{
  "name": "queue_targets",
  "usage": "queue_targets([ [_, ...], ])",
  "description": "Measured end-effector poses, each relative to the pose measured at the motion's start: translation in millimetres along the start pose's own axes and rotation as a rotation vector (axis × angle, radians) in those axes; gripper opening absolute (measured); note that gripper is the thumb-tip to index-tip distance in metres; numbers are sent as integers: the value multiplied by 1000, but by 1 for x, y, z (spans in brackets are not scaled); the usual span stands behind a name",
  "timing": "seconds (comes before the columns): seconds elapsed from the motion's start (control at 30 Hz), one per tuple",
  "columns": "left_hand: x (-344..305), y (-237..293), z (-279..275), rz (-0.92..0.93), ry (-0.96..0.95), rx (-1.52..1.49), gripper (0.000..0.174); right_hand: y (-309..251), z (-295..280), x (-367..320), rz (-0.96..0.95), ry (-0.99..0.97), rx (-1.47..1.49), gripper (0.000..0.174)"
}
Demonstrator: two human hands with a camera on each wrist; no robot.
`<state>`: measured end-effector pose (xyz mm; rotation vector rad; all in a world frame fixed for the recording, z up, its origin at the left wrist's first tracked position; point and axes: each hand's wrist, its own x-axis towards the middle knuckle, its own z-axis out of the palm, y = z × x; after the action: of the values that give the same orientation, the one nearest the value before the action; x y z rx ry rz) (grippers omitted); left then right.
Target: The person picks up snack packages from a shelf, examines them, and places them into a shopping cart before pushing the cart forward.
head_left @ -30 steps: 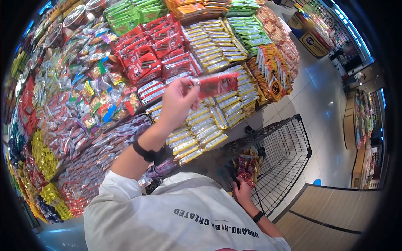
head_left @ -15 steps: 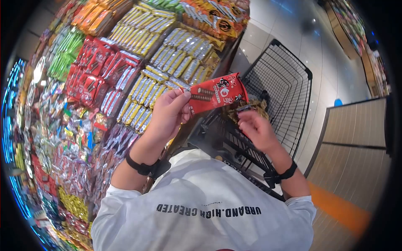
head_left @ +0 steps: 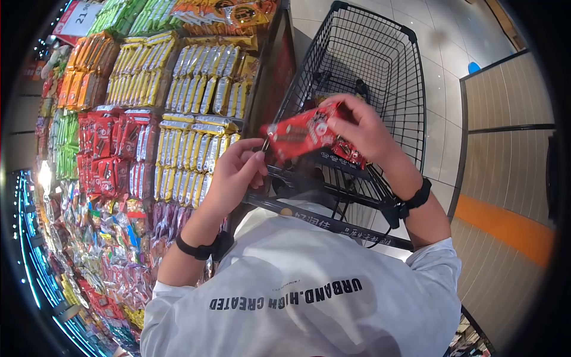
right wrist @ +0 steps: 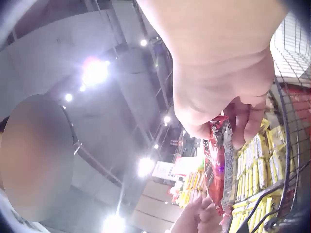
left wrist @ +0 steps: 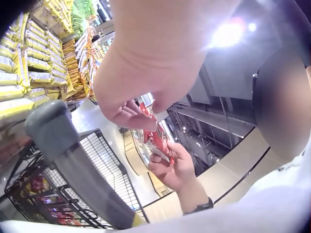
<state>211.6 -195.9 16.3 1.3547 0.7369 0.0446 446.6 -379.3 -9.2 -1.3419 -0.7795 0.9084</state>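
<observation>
So there's a red snack packet (head_left: 302, 134) up in the air above the handle end of a black wire shopping cart (head_left: 410, 71), a bit blurry and tilted, with its right end higher. The right hand (head_left: 367, 132) is clamped on that right end, thumb on one side and fingers on the other. The left hand (head_left: 237, 172) is right by the packet's other end with its fingers bent, but honestly I can't tell if they're pinching it or just sitting next to it

Under the packet there's more red packaging (head_left: 348, 152) in the near part of the cart, and the cart's handle bar (head_left: 321, 223) has pale lettering on it. Both wrists have black bands (head_left: 419, 197) on, and the person's white shirt (head_left: 333, 315) has dark print across it

Off to the left is a big snack display: yellow packets (head_left: 193, 143) closest to the left hand, then a stack of red packets (head_left: 104, 154), orange ones (head_left: 83, 62) behind, and a heap of small wrapped stuff (head_left: 116, 250) nearer the person. Shiny tiled floor (head_left: 443, 101) past the cart, wood-look panels (head_left: 505, 160) on the right
</observation>
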Motion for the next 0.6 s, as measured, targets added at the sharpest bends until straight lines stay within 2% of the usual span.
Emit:
queue_targets([
  [0.03,0,-10,-1,-6,-7,4,33,8,-12,3,1,53,43,26],
  [0.1,-3,-24,0,143,18,231,33,16,-36,5,127,226,46,26],
  [0.13,-6,-26,0,150,23,313,29,24,-49,7,130,232,51,26],
  [0.17,-9,-28,-2,145,19,318,29,35,-63,8,211,313,61,28],
  [0.2,-10,-29,-3,178,-15,466,26,46,-76,9,293,393,69,30],
  [0.23,-11,-30,-3,213,-51,613,23,57,-87,9,296,398,72,30],
  [0.3,-10,-34,-1,230,-33,655,19,80,-105,8,425,508,56,34],
  [0.37,-8,-36,4,420,7,845,15,109,-123,8,457,534,39,35],
  [0.43,-6,-42,9,460,46,917,12,145,-137,9,588,553,27,32],
  [0.6,-2,-46,14,618,124,1060,5,203,-135,14,707,564,34,25],
])
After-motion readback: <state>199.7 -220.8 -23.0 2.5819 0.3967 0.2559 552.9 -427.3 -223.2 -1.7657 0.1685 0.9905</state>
